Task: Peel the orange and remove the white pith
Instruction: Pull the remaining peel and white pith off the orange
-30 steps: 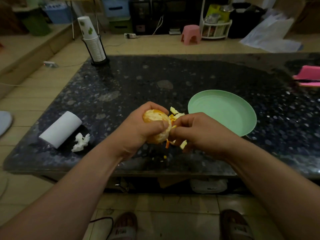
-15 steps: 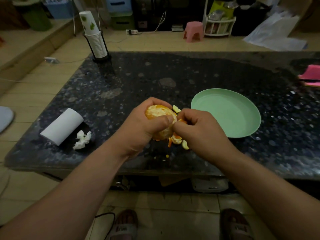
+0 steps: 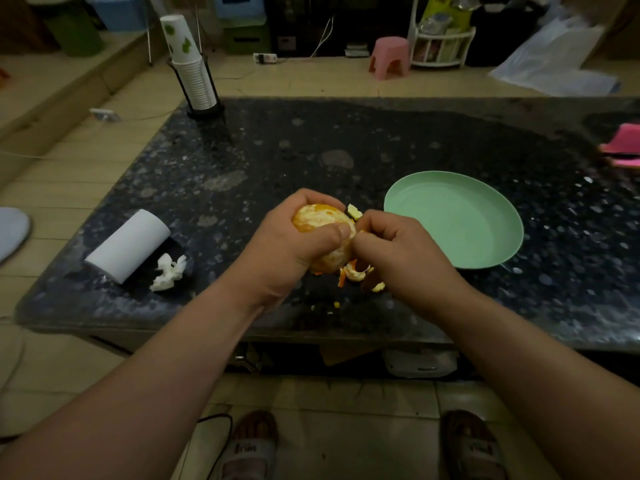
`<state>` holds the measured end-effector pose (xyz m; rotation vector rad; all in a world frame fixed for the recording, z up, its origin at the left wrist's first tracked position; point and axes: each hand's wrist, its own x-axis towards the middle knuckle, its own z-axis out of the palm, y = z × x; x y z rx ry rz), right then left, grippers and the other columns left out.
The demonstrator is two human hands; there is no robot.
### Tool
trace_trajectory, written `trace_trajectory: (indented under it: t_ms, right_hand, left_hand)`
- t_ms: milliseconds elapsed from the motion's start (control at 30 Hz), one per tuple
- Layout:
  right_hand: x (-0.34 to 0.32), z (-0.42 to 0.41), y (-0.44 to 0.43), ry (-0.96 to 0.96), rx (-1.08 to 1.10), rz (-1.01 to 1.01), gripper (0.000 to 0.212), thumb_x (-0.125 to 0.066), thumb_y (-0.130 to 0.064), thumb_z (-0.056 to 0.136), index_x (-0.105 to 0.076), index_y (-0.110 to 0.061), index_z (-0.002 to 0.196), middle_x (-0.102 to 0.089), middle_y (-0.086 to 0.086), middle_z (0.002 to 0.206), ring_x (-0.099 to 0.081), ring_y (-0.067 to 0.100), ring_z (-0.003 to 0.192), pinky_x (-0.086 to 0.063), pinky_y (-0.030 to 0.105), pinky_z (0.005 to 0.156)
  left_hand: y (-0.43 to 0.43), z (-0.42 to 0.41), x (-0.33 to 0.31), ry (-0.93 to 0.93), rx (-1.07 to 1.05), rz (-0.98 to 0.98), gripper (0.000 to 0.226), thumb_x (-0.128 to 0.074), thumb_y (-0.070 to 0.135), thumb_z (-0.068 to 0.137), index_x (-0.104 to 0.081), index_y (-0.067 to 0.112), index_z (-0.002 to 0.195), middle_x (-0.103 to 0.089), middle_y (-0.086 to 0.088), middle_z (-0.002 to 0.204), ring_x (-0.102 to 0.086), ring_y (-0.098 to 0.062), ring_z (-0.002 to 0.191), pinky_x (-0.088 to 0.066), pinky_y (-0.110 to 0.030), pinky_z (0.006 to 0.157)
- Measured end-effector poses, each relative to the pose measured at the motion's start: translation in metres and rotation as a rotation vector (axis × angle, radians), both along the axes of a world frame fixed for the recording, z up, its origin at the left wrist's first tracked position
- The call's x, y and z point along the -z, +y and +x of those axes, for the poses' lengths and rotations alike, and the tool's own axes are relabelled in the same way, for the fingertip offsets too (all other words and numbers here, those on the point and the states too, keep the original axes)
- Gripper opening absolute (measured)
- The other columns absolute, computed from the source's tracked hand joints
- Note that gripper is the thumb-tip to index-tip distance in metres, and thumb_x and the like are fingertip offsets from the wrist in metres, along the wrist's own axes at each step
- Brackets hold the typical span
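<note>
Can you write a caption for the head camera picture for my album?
Left hand grips a mostly peeled orange while the right hand pinches off peel beside a green plate.

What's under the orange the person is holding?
Below the orange, curled strips of peel show, and tiny scraps lie on the dark table. The left hand and right hand cover the rest, so whether the peel is attached cannot be told.

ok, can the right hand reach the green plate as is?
Probably yes: the green plate lies just beyond the right hand, nothing between, though that hand pinches peel at the orange.
</note>
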<state>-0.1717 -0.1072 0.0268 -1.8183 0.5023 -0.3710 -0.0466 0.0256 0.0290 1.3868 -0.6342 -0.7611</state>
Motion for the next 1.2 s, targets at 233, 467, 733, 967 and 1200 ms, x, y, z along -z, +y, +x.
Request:
trace_trajectory:
  t_ms: [233, 467, 733, 967, 1200]
  right_hand:
    - [0.001, -0.004, -0.012, 0.030, -0.054, -0.207, 0.008, -0.068, -0.016, 0.092, -0.069, -0.014, 0.083, -0.066, 0.014, 0.074, -0.066, 0.019, 0.062, -0.060, 0.038, 0.057]
    - [0.007, -0.001, -0.012, -0.037, -0.086, 0.042, 0.019, -0.060, -0.019, 0.082, -0.067, -0.002, 0.088, -0.068, 0.021, 0.077, -0.069, 0.031, 0.067, -0.054, 0.035, 0.054]
    - [0.012, 0.001, -0.012, -0.091, -0.109, 0.236, 0.012, -0.057, -0.015, 0.084, -0.066, -0.007, 0.084, -0.068, 0.009, 0.070, -0.065, 0.033, 0.070, -0.051, 0.034, 0.053]
    - [-0.003, -0.007, -0.022, 0.101, -0.211, -0.133, 0.015, -0.060, -0.021, 0.103, -0.069, -0.010, 0.098, -0.074, 0.008, 0.084, -0.071, 0.017, 0.069, -0.061, 0.037, 0.059]
    - [-0.003, -0.004, -0.018, 0.125, -0.180, -0.292, 0.021, -0.062, -0.022, 0.099, -0.069, -0.009, 0.085, -0.071, 0.009, 0.074, -0.059, 0.013, 0.056, -0.047, 0.035, 0.052]
  left_hand:
    - [-0.003, -0.004, 0.000, -0.051, 0.020, 0.035, 0.038, -0.080, 0.021, 0.075, -0.071, 0.016, 0.112, -0.072, -0.002, 0.097, -0.072, -0.014, 0.081, -0.059, -0.030, 0.064]
    - [-0.003, -0.005, -0.001, 0.131, 0.041, -0.033, 0.037, -0.076, 0.019, 0.078, -0.069, 0.012, 0.114, -0.074, -0.005, 0.095, -0.072, -0.019, 0.079, -0.059, -0.029, 0.059]
    - [-0.003, -0.005, -0.001, 0.209, 0.025, -0.065, 0.034, -0.072, 0.021, 0.081, -0.069, 0.013, 0.114, -0.076, -0.001, 0.088, -0.073, -0.021, 0.077, -0.059, -0.031, 0.054]
    - [-0.001, 0.001, -0.001, 0.033, 0.044, 0.005, 0.037, -0.077, 0.020, 0.079, -0.070, 0.016, 0.115, -0.072, -0.008, 0.099, -0.071, -0.021, 0.083, -0.060, -0.032, 0.061]
    - [-0.001, -0.003, 0.000, -0.003, 0.077, 0.016, 0.042, -0.079, 0.019, 0.078, -0.068, 0.013, 0.118, -0.072, -0.008, 0.102, -0.072, -0.020, 0.085, -0.061, -0.032, 0.065]
